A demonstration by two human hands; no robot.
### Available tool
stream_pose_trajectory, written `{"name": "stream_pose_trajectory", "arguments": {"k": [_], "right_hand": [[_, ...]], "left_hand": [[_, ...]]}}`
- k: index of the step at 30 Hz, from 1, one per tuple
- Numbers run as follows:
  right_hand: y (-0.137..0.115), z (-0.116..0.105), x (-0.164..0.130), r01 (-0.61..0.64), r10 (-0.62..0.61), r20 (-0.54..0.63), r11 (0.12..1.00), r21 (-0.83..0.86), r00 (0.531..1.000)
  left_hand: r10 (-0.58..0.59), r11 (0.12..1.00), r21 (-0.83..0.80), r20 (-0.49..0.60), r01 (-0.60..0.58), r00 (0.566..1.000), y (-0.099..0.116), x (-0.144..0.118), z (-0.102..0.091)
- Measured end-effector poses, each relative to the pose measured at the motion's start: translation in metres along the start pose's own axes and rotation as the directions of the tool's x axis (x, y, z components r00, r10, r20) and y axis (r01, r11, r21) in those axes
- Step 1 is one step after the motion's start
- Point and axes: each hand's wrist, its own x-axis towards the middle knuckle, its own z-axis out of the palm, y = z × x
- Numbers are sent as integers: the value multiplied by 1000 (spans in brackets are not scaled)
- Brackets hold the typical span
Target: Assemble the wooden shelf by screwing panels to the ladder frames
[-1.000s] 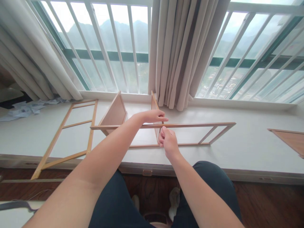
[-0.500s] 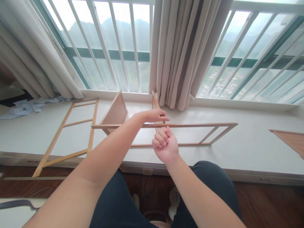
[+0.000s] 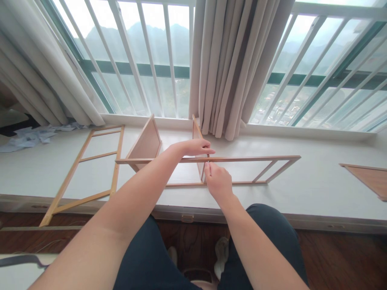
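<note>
The white window ledge (image 3: 317, 189) spans the view below the barred window (image 3: 145, 60) and the gathered curtain (image 3: 229, 68). On it stands a wooden frame (image 3: 250, 159) on its long edge, with two wooden panels, the left panel (image 3: 146, 143) and the middle panel (image 3: 197, 133), set upright behind its top rail. A second wooden frame (image 3: 90, 169) lies flat on the ledge to the left, and a separate loose panel (image 3: 370, 179) lies flat at far right. The left hand (image 3: 196, 148) rests on the top rail where the middle panel meets it, fingers curled over the rail. The right hand (image 3: 219, 181) has risen from half a second ago, when it hung as a loose fist below the rail; its fingertips (image 3: 208, 166) now pinch closed just beneath that joint. Whether they hold a small fastener cannot be determined. The return to the joint suggests the work there is continuing.
</note>
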Motion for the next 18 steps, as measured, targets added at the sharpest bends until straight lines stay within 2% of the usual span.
{"name": "stream_pose_trajectory", "arguments": {"k": [7,18], "right_hand": [[-5,-9,0,-24,27,30,994,-104,999],[1,-11,0,-2,6,56,997,-77,998]], "left_hand": [[-6,1000,-5,-4,6,1000,0,0,1],[2,1000,-5,-11,-2,1000,-4,3,1]]}}
